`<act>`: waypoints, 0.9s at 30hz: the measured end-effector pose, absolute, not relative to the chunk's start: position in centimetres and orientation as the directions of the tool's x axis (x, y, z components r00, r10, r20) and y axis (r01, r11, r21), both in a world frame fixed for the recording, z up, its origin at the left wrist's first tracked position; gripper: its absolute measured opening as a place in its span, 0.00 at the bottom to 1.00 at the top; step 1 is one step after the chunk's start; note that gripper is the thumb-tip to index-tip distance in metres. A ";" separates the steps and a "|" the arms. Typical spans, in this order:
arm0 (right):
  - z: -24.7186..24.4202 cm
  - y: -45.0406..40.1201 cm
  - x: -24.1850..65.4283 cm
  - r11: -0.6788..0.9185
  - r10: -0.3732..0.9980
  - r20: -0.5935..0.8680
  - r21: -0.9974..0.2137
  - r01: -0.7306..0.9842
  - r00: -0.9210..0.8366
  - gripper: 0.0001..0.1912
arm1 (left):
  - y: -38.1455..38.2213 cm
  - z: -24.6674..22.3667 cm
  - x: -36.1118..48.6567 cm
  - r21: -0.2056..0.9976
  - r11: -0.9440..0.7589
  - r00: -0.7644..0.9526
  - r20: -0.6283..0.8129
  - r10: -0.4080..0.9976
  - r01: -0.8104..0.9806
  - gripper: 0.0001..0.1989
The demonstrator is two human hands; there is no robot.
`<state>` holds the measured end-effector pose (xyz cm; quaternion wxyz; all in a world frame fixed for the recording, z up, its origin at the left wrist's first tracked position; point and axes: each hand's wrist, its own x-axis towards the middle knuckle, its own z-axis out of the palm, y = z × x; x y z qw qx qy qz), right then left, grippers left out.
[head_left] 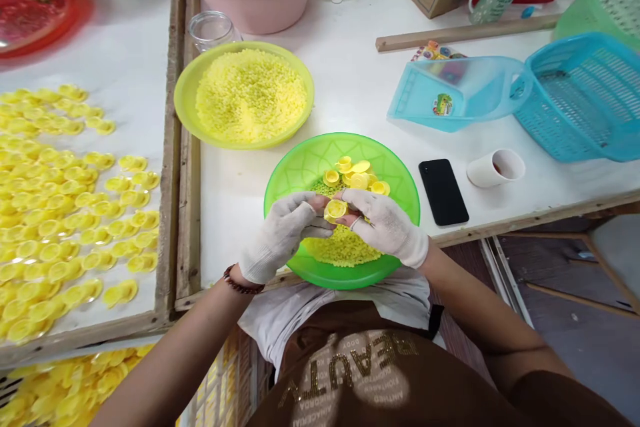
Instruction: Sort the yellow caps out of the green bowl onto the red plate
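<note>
We pinch a yellow plastic cap (336,210) between the gloved fingertips (318,201) of our left hand (283,237) and right hand (385,227), held narrowly over a green bowl (300,173) of yellow granules (343,247). A black phone (443,191) and a lime plate (187,103) of granules sit on the white table (350,47), beside a wood-framed tray (170,147) of spread caps.

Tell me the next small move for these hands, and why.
Probably lay the yellow disc held between the left hand and right hand onto the similar discs in the green bowl: both hands are on it, and those discs lie right beside them.
</note>
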<state>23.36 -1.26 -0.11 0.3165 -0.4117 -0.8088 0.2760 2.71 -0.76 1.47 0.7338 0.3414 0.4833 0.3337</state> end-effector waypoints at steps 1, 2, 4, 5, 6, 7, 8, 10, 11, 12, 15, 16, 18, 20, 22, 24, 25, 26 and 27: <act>-0.2 -1.4 23.5 0.526 0.833 0.297 -0.687 0.502 -0.466 0.13 | -0.9 1.4 2.6 0.817 0.550 0.333 -0.478 0.813 -0.171 0.18; -0.3 -1.5 23.6 0.543 0.827 0.312 -0.663 0.516 -0.469 0.14 | -1.0 1.3 2.5 0.818 0.548 0.343 -0.471 0.812 -0.175 0.19; -0.4 -1.6 23.7 0.585 0.805 0.349 -0.597 0.548 -0.479 0.15 | -1.1 1.2 2.5 0.831 0.525 0.326 -0.453 0.830 -0.181 0.20; -0.4 -1.7 23.6 0.613 0.787 0.371 -0.554 0.563 -0.493 0.15 | -1.1 1.1 2.5 0.839 0.511 0.306 -0.445 0.842 -0.186 0.20; -0.4 -1.7 23.5 0.642 0.766 0.395 -0.511 0.572 -0.507 0.14 | -1.0 1.0 2.6 0.845 0.500 0.290 -0.438 0.851 -0.189 0.20; -0.3 -1.7 23.5 0.664 0.748 0.412 -0.480 0.573 -0.521 0.13 | -1.0 0.9 2.6 0.851 0.491 0.280 -0.433 0.857 -0.186 0.20; -0.2 -1.7 23.4 0.676 0.737 0.424 -0.471 0.567 -0.526 0.10 | -1.0 0.8 2.7 0.854 0.487 0.275 -0.431 0.859 -0.181 0.19; 0.2 -1.7 23.4 0.665 0.747 0.434 -0.514 0.543 -0.504 0.04 | -1.1 0.6 2.9 0.852 0.491 0.267 -0.437 0.859 -0.181 0.18; 0.4 -1.9 23.5 0.642 0.766 0.425 -0.550 0.535 -0.483 0.02 | -1.2 0.7 3.0 0.847 0.496 0.264 -0.443 0.857 -0.191 0.17; 0.6 -2.1 23.7 0.611 0.790 0.403 -0.580 0.539 -0.462 0.01 | -1.5 0.8 3.1 0.840 0.503 0.262 -0.448 0.855 -0.205 0.15; 0.7 -2.6 24.9 0.524 0.849 0.293 -0.577 0.626 -0.441 0.02 | -2.2 1.5 2.6 0.835 0.499 0.262 -0.440 0.859 -0.234 0.08; 0.4 -2.6 25.4 0.520 0.850 0.253 -0.551 0.653 -0.463 0.04 | -2.3 1.9 2.0 0.843 0.484 0.252 -0.428 0.868 -0.236 0.06; -0.7 -2.3 26.1 0.561 0.806 0.139 -0.488 0.669 -0.575 0.08 | -2.7 2.7 -0.1 0.883 0.420 0.183 -0.386 0.904 -0.208 0.05; -1.8 -2.0 26.4 0.596 0.766 0.074 -0.456 0.661 -0.639 0.11 | -3.6 3.6 -3.5 0.948 0.313 0.028 -0.312 0.950 -0.051 0.06; -2.5 -2.2 26.3 0.609 0.750 0.060 -0.450 0.653 -0.659 0.13 | -5.2 4.3 -7.9 0.933 0.230 -0.198 -0.178 0.964 0.278 0.08; -2.6 -2.5 26.1 0.616 0.746 0.069 -0.448 0.648 -0.662 0.13 | -7.1 4.5 -12.7 0.760 0.252 -0.398 0.010 0.917 0.599 0.09; -2.6 -2.6 25.9 0.621 0.744 0.074 -0.442 0.647 -0.664 0.13 | -8.2 4.3 -15.0 0.662 0.299 -0.464 0.084 0.882 0.687 0.10; -2.5 -2.6 25.8 0.623 0.744 0.075 -0.436 0.649 -0.664 0.13 | -9.2 4.0 -17.1 0.578 0.338 -0.488 0.122 0.864 0.743 0.11; -2.4 -2.7 25.7 0.624 0.744 0.074 -0.433 0.650 -0.665 0.13 | -10.1 3.6 -18.9 0.502 0.372 -0.496 0.137 0.857 0.781 0.12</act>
